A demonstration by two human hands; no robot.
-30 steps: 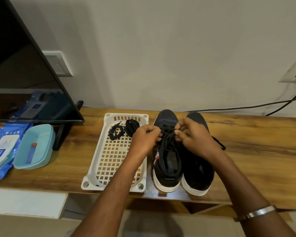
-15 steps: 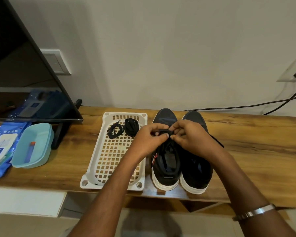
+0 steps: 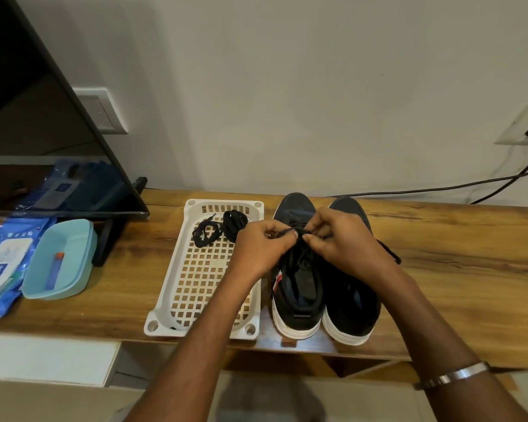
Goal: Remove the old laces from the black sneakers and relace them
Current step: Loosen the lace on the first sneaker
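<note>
Seemingly midway: beside the tray (image 3: pixel 177 300) holding coiled laces (image 3: pixel 223 228), both hands (image 3: pixel 264 248) (image 3: pixel 345 242) pinch the left sneaker's (image 3: pixel 296 287) lace (image 3: pixel 293 231); relacing remains.

wooden table (image 3: pixel 439 269) — sneakers (image 3: pixel 323 287), basket (image 3: pixel 165 312), tub (image 3: pixel 70 287)

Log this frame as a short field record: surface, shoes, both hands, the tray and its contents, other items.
surface: wooden table
shoes: two black sneakers with white soles, side by side; left sneaker, right sneaker
left hand: pinches the lace over the left sneaker
right hand: pinches the same lace from the other side
tray: white perforated tray left of the shoes
tray contents: two bundled black laces at its far end
other items: teal container, blue wipes pack, dark screen
</note>
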